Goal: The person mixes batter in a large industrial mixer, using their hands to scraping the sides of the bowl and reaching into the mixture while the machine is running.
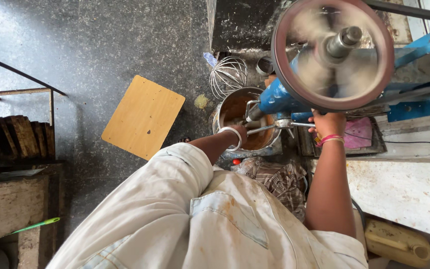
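Daylit floor scene, sharp except for one spinning part.

Soft, even light falls from the upper left, washing the speckled grey stone floor pale there. The large round metal pulley wheel is smeared by motion blur. The dark wooden shelf rack sits in shadow. Straight lines bend slightly towards the edges, and the off-white cloth shirt stays crisp.

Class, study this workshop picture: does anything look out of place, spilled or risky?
Yes. A wire whisk lies on the floor beside the bowl rather than stored. A wooden board also lies loose on the floor. The left hand reaches into the bowl while the wheel above is blurred, apparently spinning.
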